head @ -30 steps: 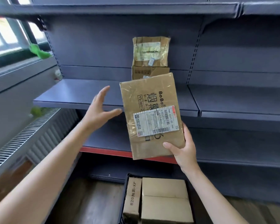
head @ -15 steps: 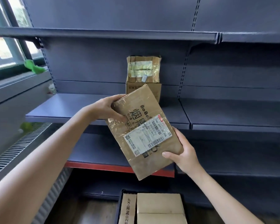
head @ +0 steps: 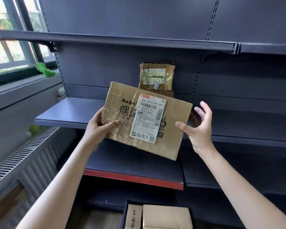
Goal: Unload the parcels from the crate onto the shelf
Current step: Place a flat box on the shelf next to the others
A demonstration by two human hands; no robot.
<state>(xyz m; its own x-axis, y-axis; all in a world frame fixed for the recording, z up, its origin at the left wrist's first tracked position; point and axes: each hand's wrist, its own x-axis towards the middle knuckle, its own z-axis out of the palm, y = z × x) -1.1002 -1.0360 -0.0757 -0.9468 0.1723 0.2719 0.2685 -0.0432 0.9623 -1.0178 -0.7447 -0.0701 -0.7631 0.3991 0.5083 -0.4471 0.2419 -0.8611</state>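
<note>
A flat brown cardboard parcel (head: pixel 170 129) with a white shipping label is held in the air in front of the middle shelf (head: pixel 69 111), its long side nearly level. My left hand (head: pixel 100 129) grips its left end, thumb on the front face. My right hand (head: pixel 199 128) is beside its right end with fingers spread, holding nothing. Two more parcels (head: pixel 156 76) are stacked at the back of that shelf, partly hidden by the held one. The dark crate (head: pixel 125 212) on the floor below holds several cardboard boxes (head: pixel 166 216).
The dark metal shelving has an upper shelf (head: pixel 122 42) and a lower shelf with a red front edge (head: pixel 132 177). A window and a sill with a green object (head: pixel 45 70) are on the left, above a radiator grille (head: pixel 23 149).
The parcel has turned from upright to nearly level and risen toward the middle shelf. My left hand took hold of its left end; my right hand let go and opened.
</note>
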